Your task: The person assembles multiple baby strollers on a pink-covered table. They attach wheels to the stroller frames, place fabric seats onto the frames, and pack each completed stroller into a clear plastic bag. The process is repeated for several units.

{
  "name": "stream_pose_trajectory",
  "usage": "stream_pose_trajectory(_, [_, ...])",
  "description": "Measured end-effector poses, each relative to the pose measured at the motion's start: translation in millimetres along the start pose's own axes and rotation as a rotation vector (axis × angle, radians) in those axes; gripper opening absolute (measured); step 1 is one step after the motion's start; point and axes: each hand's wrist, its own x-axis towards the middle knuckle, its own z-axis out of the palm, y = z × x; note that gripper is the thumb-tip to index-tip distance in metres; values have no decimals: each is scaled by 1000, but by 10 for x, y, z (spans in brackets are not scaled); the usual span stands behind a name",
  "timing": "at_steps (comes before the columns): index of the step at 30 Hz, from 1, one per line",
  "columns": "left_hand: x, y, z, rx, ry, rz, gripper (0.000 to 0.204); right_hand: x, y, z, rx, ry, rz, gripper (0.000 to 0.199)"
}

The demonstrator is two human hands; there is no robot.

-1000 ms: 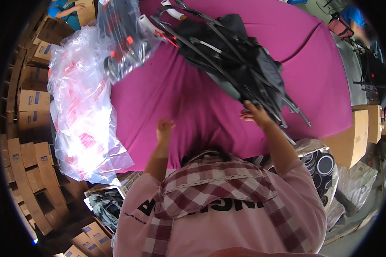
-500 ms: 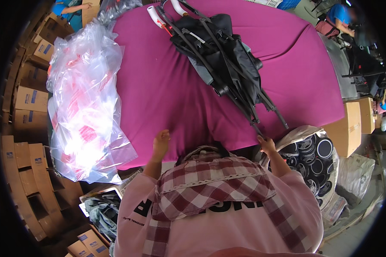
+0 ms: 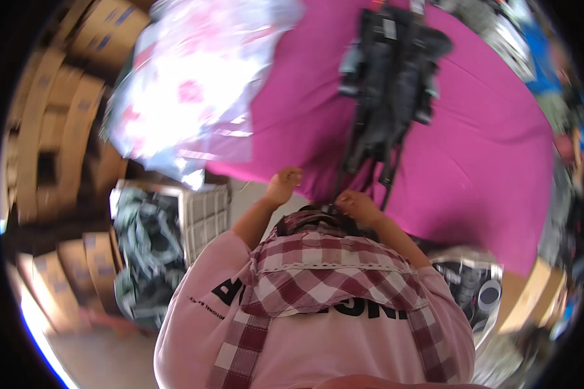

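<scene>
Reaching in along the near edge of the table covered with magenta cloth [image 3: 480, 181], both hands sit in front of the person's body. The right hand [image 3: 359, 207], fingers bent, lies at the lower end of the long, folded black frame of tubes and dark fabric [image 3: 389, 97]; blur makes it hard to tell whether it is gripping a tube or only touching one. The left hand [image 3: 284, 186] is apart from the frame, its fingers loosely curled around nothing visible. The frame lies on the cloth, pointing away from the person, its far end cut off by the upper edge. Black capital letters cross the pink long-sleeved top [image 3: 363, 350], partly hidden by the dark-red-and-white checked apron [image 3: 337, 249]; smaller print runs down one sleeve. Reddish printing shows through the glare on the clear plastic bags [image 3: 188, 91], also cut off at the top. Blue labels mark the brown cardboard boxes [image 3: 107, 32] at left, too smeared to read. At lower right, black round wheels [image 3: 490, 295] are half covered by the person's arm and the table edge.
</scene>
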Motion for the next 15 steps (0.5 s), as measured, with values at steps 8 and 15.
stream_pose_trajectory(8, [-1593, -317, -806, 32, 339, -384, 35, 237, -77, 175, -389, 108, -99, 38])
stream_pose_trajectory(15, [-2014, -1126, -891, 64, 409, -504, 47, 301, -58, 395, -483, 174, 85, 50])
